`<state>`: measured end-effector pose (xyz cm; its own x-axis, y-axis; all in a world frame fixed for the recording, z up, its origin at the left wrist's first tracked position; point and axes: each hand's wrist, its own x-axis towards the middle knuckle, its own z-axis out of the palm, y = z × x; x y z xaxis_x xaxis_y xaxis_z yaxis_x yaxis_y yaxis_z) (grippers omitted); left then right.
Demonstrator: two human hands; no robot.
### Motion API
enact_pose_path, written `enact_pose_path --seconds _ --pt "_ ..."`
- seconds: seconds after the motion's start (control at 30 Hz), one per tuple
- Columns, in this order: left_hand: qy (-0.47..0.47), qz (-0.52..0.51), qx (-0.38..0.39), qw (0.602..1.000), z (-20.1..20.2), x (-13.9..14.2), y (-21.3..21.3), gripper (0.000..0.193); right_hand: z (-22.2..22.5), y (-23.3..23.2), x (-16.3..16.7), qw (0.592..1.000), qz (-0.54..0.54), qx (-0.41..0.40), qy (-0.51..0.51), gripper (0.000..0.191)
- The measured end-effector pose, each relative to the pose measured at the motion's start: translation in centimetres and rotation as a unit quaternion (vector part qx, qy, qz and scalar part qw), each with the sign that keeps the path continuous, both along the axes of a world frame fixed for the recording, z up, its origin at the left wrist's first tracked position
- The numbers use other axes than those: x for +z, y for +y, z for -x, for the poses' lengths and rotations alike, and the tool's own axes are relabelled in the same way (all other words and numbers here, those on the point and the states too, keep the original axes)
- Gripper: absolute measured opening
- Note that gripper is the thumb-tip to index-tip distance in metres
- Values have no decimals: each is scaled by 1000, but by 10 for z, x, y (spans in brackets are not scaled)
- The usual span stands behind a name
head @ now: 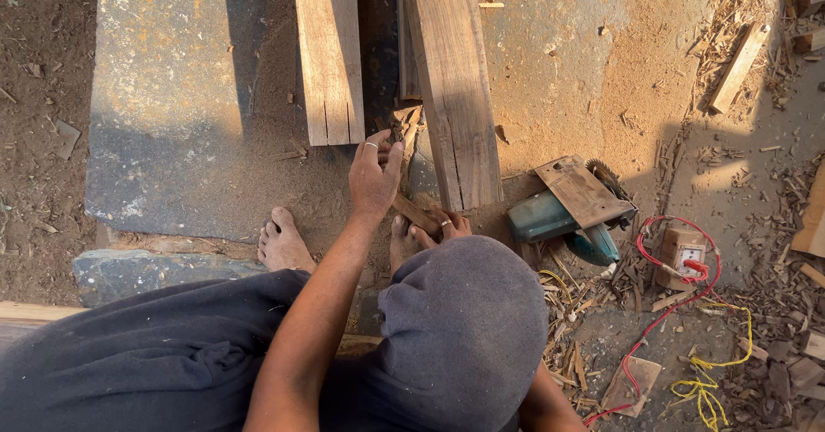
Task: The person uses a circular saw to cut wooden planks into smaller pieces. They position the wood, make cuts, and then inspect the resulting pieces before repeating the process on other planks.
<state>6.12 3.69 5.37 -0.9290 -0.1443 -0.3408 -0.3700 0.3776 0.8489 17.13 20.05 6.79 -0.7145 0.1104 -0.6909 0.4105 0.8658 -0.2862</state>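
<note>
Stone slab (163,97), grey and dusted with sawdust, at far left. Bare foot (282,243) on its near edge. Short plank (329,54), lying lengthwise on the slab. Left hand (374,174), fingers spread and loosely open, ring on one finger, resting against the upper end of a small wood scrap (415,213). Right hand (447,224), closed around the scrap's lower end (partly hidden by a knee). Longer plank (451,79), just beyond both hands. Circular saw (571,208), teal body, lying on the ground. Socket box (681,250) with red cable (679,312), among shavings at right.
</note>
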Motion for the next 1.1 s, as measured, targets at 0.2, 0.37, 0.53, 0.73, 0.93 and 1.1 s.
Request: enact_pose_path --seconds 0.2,0.37,0.53,0.73,0.93,1.1 --pt "-21 33 13 999 -4 1 -18 45 25 -15 59 998 37 13 -43 60" --pt "-23 -12 123 992 9 0 -41 49 29 -23 99 938 262 -226 -23 52" --pt "-81 -292 -60 951 26 17 -27 62 79 -9 65 759 512 -379 130 43" --pt "-179 -369 -97 907 26 35 -12 74 96 19 33 918 276 -133 253 43" --pt "-74 -234 -47 968 43 29 -25 80 122 80 7 936 68 -145 314 79" --pt "81 45 -151 984 69 28 -41 62 123 77 -18 951 175 -224 123 85"
